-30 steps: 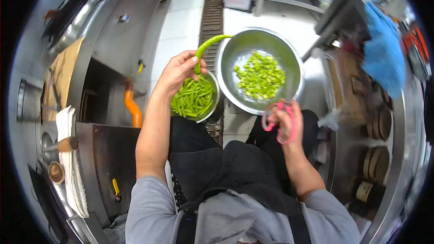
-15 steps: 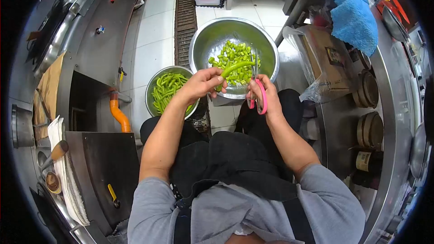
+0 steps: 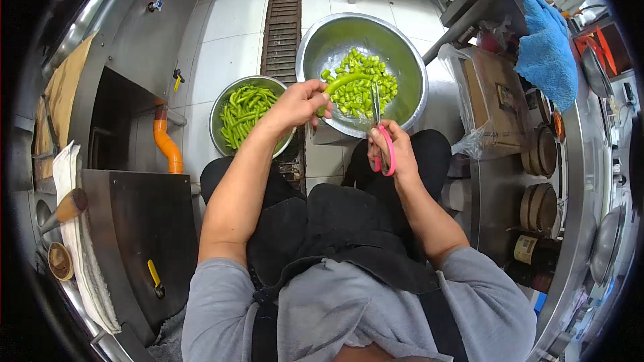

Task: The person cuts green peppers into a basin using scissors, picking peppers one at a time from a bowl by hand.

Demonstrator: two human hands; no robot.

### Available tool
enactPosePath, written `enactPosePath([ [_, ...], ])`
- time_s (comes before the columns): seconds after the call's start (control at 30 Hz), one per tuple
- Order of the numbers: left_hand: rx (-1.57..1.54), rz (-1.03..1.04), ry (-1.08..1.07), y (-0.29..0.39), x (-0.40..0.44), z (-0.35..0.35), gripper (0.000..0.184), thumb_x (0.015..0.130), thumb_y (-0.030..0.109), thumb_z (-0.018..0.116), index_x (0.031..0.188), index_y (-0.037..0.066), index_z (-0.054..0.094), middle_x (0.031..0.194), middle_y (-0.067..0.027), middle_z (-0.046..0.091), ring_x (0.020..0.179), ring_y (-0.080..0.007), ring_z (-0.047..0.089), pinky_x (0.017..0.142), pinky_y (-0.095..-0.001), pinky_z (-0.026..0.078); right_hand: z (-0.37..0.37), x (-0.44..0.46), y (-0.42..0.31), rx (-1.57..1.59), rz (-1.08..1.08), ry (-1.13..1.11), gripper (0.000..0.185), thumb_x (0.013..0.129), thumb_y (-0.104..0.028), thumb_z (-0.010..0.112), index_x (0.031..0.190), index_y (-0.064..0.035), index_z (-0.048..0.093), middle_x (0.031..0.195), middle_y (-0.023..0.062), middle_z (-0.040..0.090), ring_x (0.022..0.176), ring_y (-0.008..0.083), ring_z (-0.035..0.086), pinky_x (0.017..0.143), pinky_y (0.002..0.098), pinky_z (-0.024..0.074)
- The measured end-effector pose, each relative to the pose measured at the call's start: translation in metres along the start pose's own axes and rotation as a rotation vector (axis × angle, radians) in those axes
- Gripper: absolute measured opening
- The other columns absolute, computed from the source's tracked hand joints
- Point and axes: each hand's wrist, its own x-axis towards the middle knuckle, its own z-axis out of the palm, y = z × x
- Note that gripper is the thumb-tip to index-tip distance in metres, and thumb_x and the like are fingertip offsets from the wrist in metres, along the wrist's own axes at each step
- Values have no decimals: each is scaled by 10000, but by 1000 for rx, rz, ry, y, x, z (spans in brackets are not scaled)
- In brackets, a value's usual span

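My left hand (image 3: pixel 302 105) is closed on a long green pepper (image 3: pixel 347 81), whose far end reaches over the large metal bowl (image 3: pixel 414 104). In my right hand (image 3: pixel 396 151) are pink-handled scissors (image 3: pixel 376 104), their blades at the pepper's tip. Below the blades, cut green pieces (image 3: pixel 362 64) lie in the large bowl. A smaller metal bowl (image 3: pixel 215 121) to the left holds whole green peppers (image 3: pixel 245 112), partly hidden behind my left forearm.
A floor drain grate (image 3: pixel 282 23) runs ahead. On the left are a steel counter, an orange pipe (image 3: pixel 166 144) and a white cloth (image 3: pixel 82 248). A plastic-wrapped box (image 3: pixel 496 104) and a blue towel (image 3: pixel 545 50) are on the right.
The pepper has come down from upright beside the large bowl to lie across it. My right hand has brought the scissors up to its tip. The view has shifted.
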Motion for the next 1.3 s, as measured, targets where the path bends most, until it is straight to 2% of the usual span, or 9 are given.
enactPosePath([
  [0.13,-34,11,-202,1,-5,9,238,946,174,509,1108,8,560,900,-45,637,786,-125,629,596,-247,488,5,3,-2,84,-59,-22,281,908,-215,631,1047,7,528,808,63,601,642,124,596,594,249,507],
  [0.23,7,-17,-257,-1,-6,16,251,950,181,509,1124,7,557,907,-48,639,781,-125,635,592,-246,487,6,6,-8,69,-49,0,284,908,-222,631,1045,6,531,807,60,598,644,121,593,584,249,509],
  [0.37,24,-14,-226,-1,-4,12,252,953,178,505,1127,2,554,903,-49,639,780,-122,635,590,-246,486,6,-3,-11,-12,-31,7,262,911,-225,627,1023,-5,538,745,43,576,566,112,565,511,243,475],
  [0.57,41,-29,-100,-5,2,9,238,954,161,495,1109,-9,555,894,-51,636,767,-121,630,590,-248,490,0,-10,-1,-52,52,41,251,916,-216,618,1016,-3,529,745,44,577,558,119,568,509,245,464],
  [0.8,-35,-17,-229,-8,0,23,248,959,174,487,1129,-2,534,886,-59,633,766,-133,646,548,-233,489,7,-8,-4,-56,-41,-9,262,919,-223,612,1023,2,528,791,56,593,601,123,583,547,249,480],
  [0.93,22,-133,-242,-7,0,26,311,966,200,479,1216,15,503,864,-63,628,666,-150,665,468,-231,461,5,-6,-7,-56,-31,-4,267,914,-238,624,994,0,532,739,44,579,551,116,566,507,249,463],
  [1.0,12,-115,-197,-10,2,24,351,945,177,491,1224,-35,499,847,-100,636,593,-178,669,412,-253,453,5,-5,-5,-83,-12,-17,273,911,-246,631,984,-1,535,718,39,573,528,114,557,485,247,453],
  [1.23,167,-114,-226,-15,5,23,365,942,198,491,1229,-29,498,793,-92,632,565,-171,660,417,-262,451,1,-6,8,-58,20,-3,249,895,-216,655,946,-3,536,648,32,547,457,100,517,411,239,407],
  [1.3,179,-92,-146,-16,7,21,353,944,205,490,1209,-27,508,788,-91,631,558,-166,655,420,-267,438,-3,-8,12,-65,16,2,240,890,-203,659,947,-3,538,633,31,540,448,98,511,407,237,404],
])
